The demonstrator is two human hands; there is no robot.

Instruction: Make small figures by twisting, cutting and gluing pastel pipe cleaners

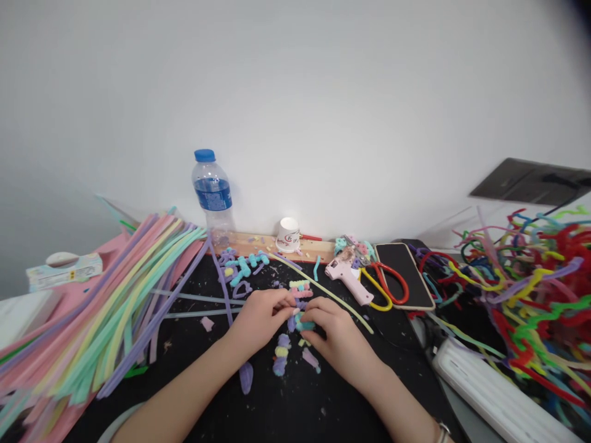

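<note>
Print on the bottle label [213,194] and paper cup [289,236] was illegible. The left hand [265,315] and right hand [338,332] were closed, fingertips gripping the purple-and-teal fuzzy piece [303,323] between them, over the black tabletop [286,409].

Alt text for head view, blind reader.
A person's left hand and right hand hold fuzzy purple and teal pieces over a black table. Pastel pipe cleaners lie left; glue gun, scissors, phone and multicoloured tangle lie right; bottle and cup behind.
</note>
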